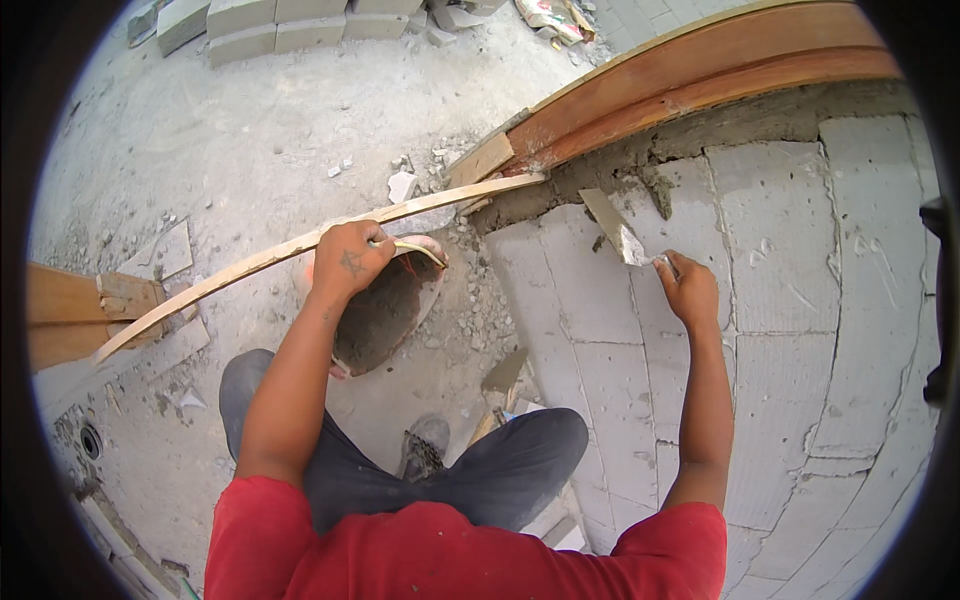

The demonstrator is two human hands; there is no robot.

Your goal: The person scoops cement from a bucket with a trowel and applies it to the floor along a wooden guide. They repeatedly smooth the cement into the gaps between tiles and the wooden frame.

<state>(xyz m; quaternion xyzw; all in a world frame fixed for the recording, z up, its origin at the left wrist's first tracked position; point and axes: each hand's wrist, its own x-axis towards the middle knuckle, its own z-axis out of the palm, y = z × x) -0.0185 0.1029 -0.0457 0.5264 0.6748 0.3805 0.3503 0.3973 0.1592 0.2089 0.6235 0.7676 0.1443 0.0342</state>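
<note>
My left hand (352, 258) is closed on the upper edge of a tilted bucket (428, 300), by a pale yellowish band that looks like its handle. Grey wet mortar (385, 312) lies inside the bucket. In my right hand (690, 288) is a trowel (607, 220), gripped by its handle, its blade pointing up and left over the block wall (780, 230). Some mortar clings to the blade near the handle. Along the wall's edge runs a rough mortar joint (560, 200) next to a brown wooden frame (690, 70).
A long thin wooden batten (240, 275) crosses from the left frame piece (90, 305) to the brown frame, passing by my left hand. Grey blocks (275, 25) are stacked at the far left. Rubble (485, 300) lies between bucket and wall. A round drain opening (91, 440) is at lower left.
</note>
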